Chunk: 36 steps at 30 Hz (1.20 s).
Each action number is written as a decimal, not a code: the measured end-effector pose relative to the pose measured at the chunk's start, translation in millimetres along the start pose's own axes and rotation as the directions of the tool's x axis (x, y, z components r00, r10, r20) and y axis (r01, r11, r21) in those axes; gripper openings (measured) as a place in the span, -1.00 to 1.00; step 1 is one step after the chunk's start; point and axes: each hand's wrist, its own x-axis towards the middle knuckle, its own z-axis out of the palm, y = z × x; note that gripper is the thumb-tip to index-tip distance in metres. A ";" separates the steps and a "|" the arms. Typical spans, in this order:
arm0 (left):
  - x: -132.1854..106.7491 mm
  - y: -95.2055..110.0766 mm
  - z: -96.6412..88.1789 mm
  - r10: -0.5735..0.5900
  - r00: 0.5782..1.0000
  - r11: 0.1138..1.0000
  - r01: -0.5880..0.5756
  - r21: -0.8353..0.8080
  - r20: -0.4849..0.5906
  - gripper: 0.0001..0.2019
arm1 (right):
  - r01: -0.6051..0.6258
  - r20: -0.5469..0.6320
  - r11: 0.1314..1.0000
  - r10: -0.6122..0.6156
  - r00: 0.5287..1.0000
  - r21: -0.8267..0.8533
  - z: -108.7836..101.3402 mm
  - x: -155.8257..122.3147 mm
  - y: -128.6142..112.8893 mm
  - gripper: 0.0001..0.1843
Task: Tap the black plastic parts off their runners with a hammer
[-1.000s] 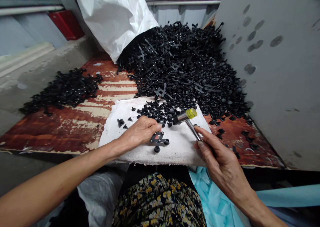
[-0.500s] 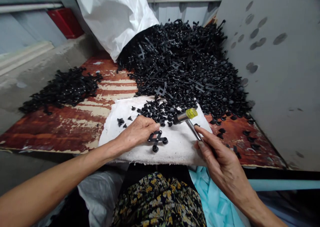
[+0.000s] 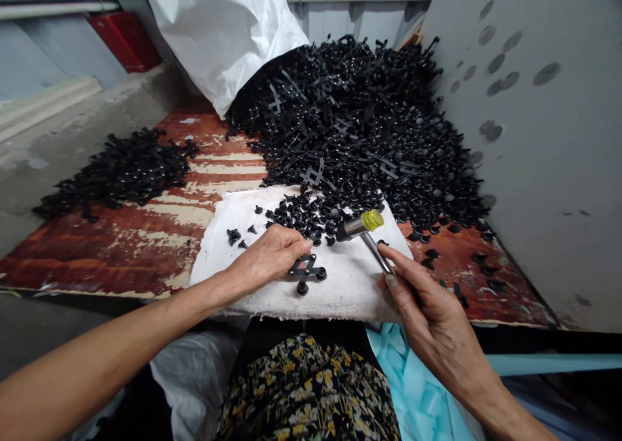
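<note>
head camera: our single view; we look forward and down from the wearer's head
floral garment [image 3: 311, 389]: nearest us, bottom centre, seen from above
white cloth [image 3: 350, 292]: just below mid-frame, at arm's reach; we get left hand [image 3: 269, 250] and right hand [image 3: 427, 298] whole
black heap [image 3: 350, 117]: farther off, metal wall [image 3: 330, 21] behind

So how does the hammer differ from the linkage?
Colour: the hammer is mostly shiny metal and yellow-tipped; the linkage is mostly black.
Shape: the hammer has one head on a straight handle; the linkage has crossed bars with round end pieces.
Hold: the right hand grips the hammer; the left hand holds the linkage.
Shared: both have black parts.
</note>
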 end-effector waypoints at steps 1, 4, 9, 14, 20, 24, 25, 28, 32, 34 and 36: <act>-0.3 0.2 -0.3 0.009 1.000 1.000 -0.009 0.012 0.004 -0.65 | -0.001 0.004 1.000 0.001 1.000 0.002 0.1 -0.1 0.0 -0.55; -0.3 1.4 -1.6 0.037 0.999 0.997 -0.037 0.061 0.004 -0.66 | 0.004 -0.003 1.000 -0.004 1.000 0.000 0.7 -0.6 -0.2 -0.57; 3.1 2.6 -2.7 0.012 1.000 0.994 -0.010 0.108 -0.015 -0.67 | 0.020 0.030 0.999 -0.019 0.999 -0.034 0.0 -1.5 0.9 -0.57; 2.3 3.4 -3.3 0.062 0.997 0.990 -0.056 0.132 -0.037 -0.66 | 0.074 0.107 0.995 -0.066 0.992 -0.072 -1.1 3.9 -2.2 -0.53; 4.4 2.3 -5.7 0.061 0.998 0.991 -0.059 0.123 -0.013 -0.68 | 0.240 0.098 0.967 -0.232 0.968 -0.080 1.6 18.9 -16.9 -0.41; 4.8 2.2 -4.4 0.052 0.998 0.991 -0.048 0.122 -0.028 -0.69 | 0.276 0.130 0.947 -0.257 0.958 -0.167 3.9 22.4 -18.8 -0.42; 4.5 2.5 -4.0 0.048 0.998 0.992 -0.044 0.122 -0.031 -0.69 | 0.285 0.159 0.941 -0.258 0.953 -0.184 3.9 22.1 -18.9 -0.44; 3.4 3.2 -3.0 0.044 0.999 0.991 -0.041 0.126 -0.025 -0.68 | 0.298 0.144 0.941 -0.276 0.950 -0.162 2.0 20.1 -21.0 -0.38; 2.9 2.3 -2.2 0.072 0.997 0.988 -0.068 0.135 -0.019 -0.68 | 0.331 0.081 0.924 -0.321 0.944 -0.191 -0.6 20.1 -23.4 -0.26; 3.1 1.3 -1.9 0.077 0.997 0.989 -0.073 0.131 -0.023 -0.69 | 0.346 0.185 0.898 -0.304 0.935 -0.272 -0.5 21.5 -23.1 -0.32; 3.3 0.3 -1.4 0.075 0.997 0.989 -0.071 0.130 -0.023 -0.70 | 0.338 0.211 0.898 -0.286 0.935 -0.281 0.0 22.4 -23.4 -0.35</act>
